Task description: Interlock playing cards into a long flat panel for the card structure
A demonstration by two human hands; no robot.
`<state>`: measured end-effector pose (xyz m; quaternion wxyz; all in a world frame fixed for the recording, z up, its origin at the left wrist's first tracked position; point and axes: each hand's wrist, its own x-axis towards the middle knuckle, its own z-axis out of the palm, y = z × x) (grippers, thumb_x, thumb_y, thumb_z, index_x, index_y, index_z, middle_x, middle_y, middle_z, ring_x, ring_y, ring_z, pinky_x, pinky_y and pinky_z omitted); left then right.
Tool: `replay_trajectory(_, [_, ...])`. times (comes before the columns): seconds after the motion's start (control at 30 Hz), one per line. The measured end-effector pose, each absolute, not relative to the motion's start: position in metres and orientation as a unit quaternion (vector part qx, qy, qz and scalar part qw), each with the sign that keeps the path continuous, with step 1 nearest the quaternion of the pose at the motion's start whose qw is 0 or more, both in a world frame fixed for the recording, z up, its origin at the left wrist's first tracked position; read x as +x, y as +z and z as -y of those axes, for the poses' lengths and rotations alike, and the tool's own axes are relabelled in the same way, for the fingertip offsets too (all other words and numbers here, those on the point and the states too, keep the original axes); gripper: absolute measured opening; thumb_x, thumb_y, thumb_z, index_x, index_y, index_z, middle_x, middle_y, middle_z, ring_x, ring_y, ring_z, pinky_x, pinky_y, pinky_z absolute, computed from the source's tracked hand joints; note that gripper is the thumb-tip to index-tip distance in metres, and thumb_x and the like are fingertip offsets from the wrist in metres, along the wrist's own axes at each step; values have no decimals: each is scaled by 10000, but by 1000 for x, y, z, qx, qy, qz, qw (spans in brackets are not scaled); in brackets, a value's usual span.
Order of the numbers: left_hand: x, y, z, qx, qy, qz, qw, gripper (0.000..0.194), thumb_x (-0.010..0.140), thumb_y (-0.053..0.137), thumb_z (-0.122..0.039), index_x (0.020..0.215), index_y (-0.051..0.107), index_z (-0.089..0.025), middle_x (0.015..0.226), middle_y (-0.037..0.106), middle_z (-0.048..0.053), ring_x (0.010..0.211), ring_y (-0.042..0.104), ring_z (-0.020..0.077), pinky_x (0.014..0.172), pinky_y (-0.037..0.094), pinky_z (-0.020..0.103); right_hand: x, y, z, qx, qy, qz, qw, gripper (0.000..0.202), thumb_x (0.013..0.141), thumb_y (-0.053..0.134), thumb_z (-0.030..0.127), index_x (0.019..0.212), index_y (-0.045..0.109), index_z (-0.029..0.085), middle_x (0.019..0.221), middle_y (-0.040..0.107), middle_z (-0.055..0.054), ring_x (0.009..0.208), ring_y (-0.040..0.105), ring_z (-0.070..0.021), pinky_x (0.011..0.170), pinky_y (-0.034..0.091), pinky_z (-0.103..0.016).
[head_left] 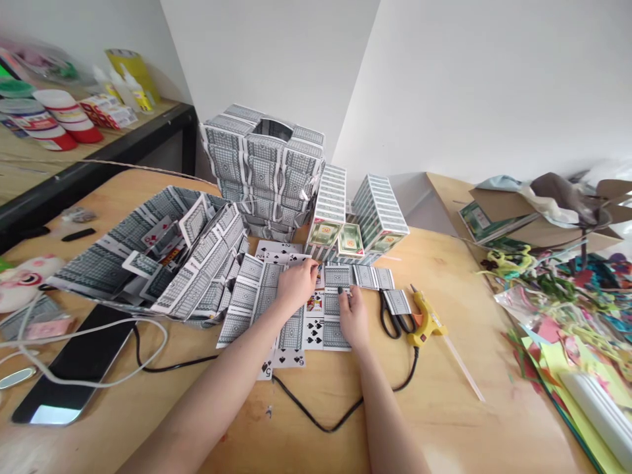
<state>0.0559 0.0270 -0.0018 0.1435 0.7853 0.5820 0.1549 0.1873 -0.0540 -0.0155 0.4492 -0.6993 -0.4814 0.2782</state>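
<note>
Playing cards [337, 334] lie in joined rows on the wooden table, some face down, some face up. My left hand [297, 282] is over the middle of the rows, fingers pinched at the top edge of a card; what they grip is too small to make out. My right hand [352, 313] rests on the face-down cards at the right, its fingers apart and pressing on them. Beside it lie black scissors [392, 322] with a card over the blades, and a yellow glue gun [425, 320].
Behind stand a card-covered box [264, 155] and stacked card packs [330, 197]. Left are an open card-built container [128, 243], a phone [74, 362] and a white cable [148, 376]. A black cord [316, 423] crosses in front. Craft scraps [557, 368] lie right.
</note>
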Motion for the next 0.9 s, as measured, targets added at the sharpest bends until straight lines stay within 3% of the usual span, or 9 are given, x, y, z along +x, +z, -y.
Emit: replay_trajectory(0.9, [55, -1, -28, 778, 162, -586, 157, 271, 895, 344, -322, 1053, 545, -230, 815, 685, 33, 737, 646, 209, 574, 423, 274, 188, -15, 54, -692, 268, 496, 452, 198, 832, 411, 403, 750, 402, 223, 612, 401, 48, 532, 394, -123, 518, 332, -246])
